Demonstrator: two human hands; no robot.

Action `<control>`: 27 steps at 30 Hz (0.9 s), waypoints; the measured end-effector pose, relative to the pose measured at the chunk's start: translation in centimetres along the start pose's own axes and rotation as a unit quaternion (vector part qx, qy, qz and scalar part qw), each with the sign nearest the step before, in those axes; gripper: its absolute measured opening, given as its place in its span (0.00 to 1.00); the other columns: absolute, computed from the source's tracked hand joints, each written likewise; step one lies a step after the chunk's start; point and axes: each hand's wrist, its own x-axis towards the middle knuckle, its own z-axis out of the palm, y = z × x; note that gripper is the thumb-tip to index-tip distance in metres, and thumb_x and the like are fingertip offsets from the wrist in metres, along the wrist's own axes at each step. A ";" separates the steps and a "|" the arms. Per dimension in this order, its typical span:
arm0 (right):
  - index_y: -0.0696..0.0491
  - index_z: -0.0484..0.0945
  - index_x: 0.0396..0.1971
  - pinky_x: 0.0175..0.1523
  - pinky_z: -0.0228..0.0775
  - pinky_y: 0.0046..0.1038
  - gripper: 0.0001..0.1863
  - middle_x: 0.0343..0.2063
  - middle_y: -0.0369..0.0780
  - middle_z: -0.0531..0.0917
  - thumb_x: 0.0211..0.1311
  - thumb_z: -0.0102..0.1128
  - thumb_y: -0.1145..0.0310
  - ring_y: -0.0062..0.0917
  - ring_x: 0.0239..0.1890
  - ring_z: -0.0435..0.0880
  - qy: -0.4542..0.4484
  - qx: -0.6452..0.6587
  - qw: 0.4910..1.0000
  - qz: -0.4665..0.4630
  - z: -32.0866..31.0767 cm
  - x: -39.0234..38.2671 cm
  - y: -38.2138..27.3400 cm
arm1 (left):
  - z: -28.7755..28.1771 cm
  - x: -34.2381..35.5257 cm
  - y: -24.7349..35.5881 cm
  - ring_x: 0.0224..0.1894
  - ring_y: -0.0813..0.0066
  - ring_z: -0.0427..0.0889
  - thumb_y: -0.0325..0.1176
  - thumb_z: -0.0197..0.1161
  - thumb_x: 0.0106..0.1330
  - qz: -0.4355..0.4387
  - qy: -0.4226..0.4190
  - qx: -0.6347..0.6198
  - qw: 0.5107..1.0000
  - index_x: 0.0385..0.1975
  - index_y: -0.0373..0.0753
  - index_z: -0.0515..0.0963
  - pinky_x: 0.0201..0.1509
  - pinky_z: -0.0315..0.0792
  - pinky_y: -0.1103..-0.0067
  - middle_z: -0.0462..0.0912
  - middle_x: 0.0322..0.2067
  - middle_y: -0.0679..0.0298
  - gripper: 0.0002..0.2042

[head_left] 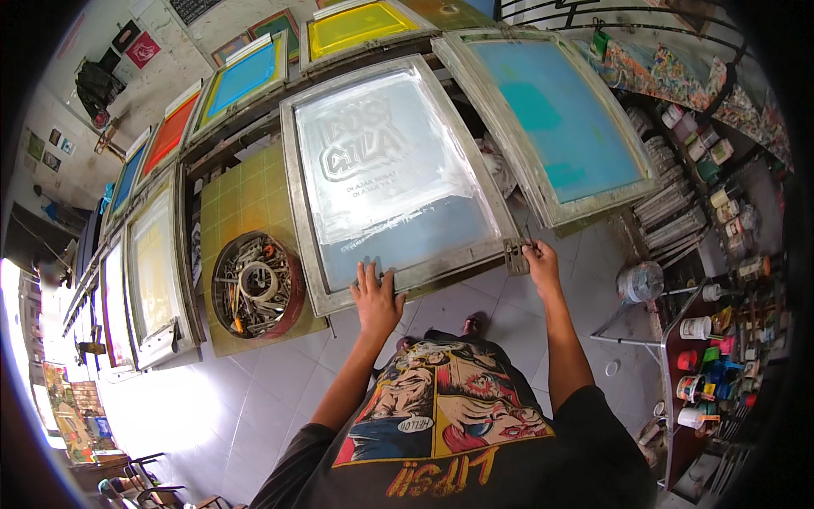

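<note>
Head view: bracket (515, 257) partly behind right hand (543, 265)

Obstacle left of screen (405, 191): bowl (297, 293)

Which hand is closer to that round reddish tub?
Left. The left hand rests on the screen frame, right of the tub; the right hand is farther right, by the frame's corner.

Central screen frame (441, 265) partly hidden under left hand (377, 301); small tools (242, 299) in tub (296, 307) indistinct
</note>
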 end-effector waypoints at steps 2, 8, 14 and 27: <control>0.59 0.76 0.37 0.37 0.63 0.18 0.08 0.27 0.31 0.75 0.63 0.57 0.70 0.13 0.30 0.71 0.015 -0.030 0.999 -0.030 0.1 -0.2 0.2 | 0.2 -0.2 0.2 0.67 0.43 0.49 0.40 0.67 0.51 0.002 -0.003 0.004 1.000 0.51 0.42 0.71 0.57 0.55 0.48 0.57 0.61 0.47 0.25; 0.59 0.75 0.38 0.37 0.63 0.19 0.09 0.27 0.31 0.75 0.62 0.56 0.70 0.14 0.30 0.71 0.012 0.020 0.999 -0.043 0.5 -0.1 0.8 | -0.7 0.2 0.8 0.67 0.42 0.49 0.38 0.68 0.51 -0.017 -0.016 0.012 1.000 0.51 0.43 0.70 0.60 0.55 0.51 0.55 0.62 0.47 0.26; 0.59 0.74 0.48 0.39 0.65 0.19 0.15 0.31 0.32 0.77 0.62 0.53 0.72 0.14 0.32 0.72 -0.057 0.057 0.995 -0.060 -0.2 0.3 -0.2 | -0.2 0.0 0.6 0.67 0.43 0.49 0.39 0.68 0.52 -0.007 -0.005 0.013 1.000 0.51 0.43 0.71 0.59 0.54 0.51 0.55 0.62 0.46 0.25; 0.59 0.74 0.50 0.44 0.65 0.18 0.15 0.36 0.33 0.78 0.63 0.51 0.77 0.14 0.37 0.73 -0.136 -0.050 0.985 -0.095 -1.3 1.6 -0.1 | -0.3 0.1 0.7 0.67 0.42 0.48 0.39 0.68 0.52 -0.005 -0.010 0.022 1.000 0.52 0.43 0.70 0.61 0.54 0.51 0.54 0.62 0.46 0.26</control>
